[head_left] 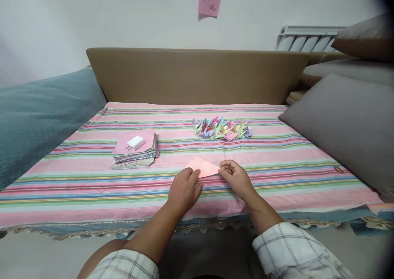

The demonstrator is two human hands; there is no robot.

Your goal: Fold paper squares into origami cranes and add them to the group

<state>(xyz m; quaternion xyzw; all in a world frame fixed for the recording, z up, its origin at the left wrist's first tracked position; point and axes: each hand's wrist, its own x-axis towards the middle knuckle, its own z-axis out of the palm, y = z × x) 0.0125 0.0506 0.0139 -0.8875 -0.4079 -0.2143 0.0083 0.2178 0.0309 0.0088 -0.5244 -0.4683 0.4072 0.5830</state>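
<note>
A pink sheet of paper (205, 167), folded into a triangle, lies on the striped cloth in front of me. My left hand (184, 188) presses on its left part, the fingers covering that corner. At the right corner, my right hand (235, 175) pinches the paper between thumb and fingers. Beyond the sheet sits a cluster of several folded paper cranes (220, 130) in many colours. To the left is a stack of coloured paper (135, 158), and a white charger plug (135, 142) rests on top of it.
Striped cloth (92, 170) covers the seat, with a brown backrest (197, 76) behind. A blue-green cushioned arm (46, 115) stands at left, grey cushions (347, 123) at right. A small brownish object (339, 169) lies near them. A pink note (210, 0) hangs on the wall.
</note>
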